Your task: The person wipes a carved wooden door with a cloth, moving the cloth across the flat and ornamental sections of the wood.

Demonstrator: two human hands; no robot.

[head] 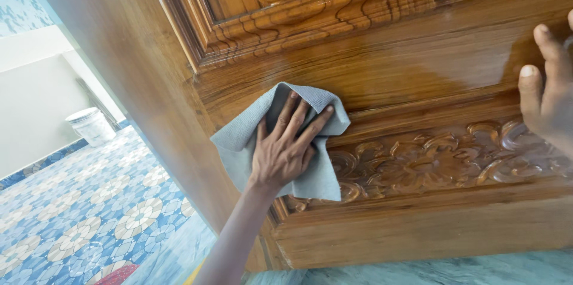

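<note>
A person's left hand (285, 152) presses a grey-blue cloth (280, 142) flat against a carved wooden door (418, 64), fingers spread wide over the fabric rather than gripping it. The cloth lies on the smooth rail just above a band of floral carving (430, 159), its lower corner hanging over the carving's left end. The right hand (549, 91) rests open against the door at the frame's right edge, fingers extended and holding nothing.

The risks seem modest but real. With only flat palm pressure keeping it in place, the cloth could slip from under the hand and drop to the patterned tile floor (89, 213). Its loose corner could snag on the raised petals of the carving, and a flat wipe would likely skip the deep grooves. The door appears to stand open, so a hard push from either hand could swing it. A white bucket (91, 125) stands well apart, near the far wall.
</note>
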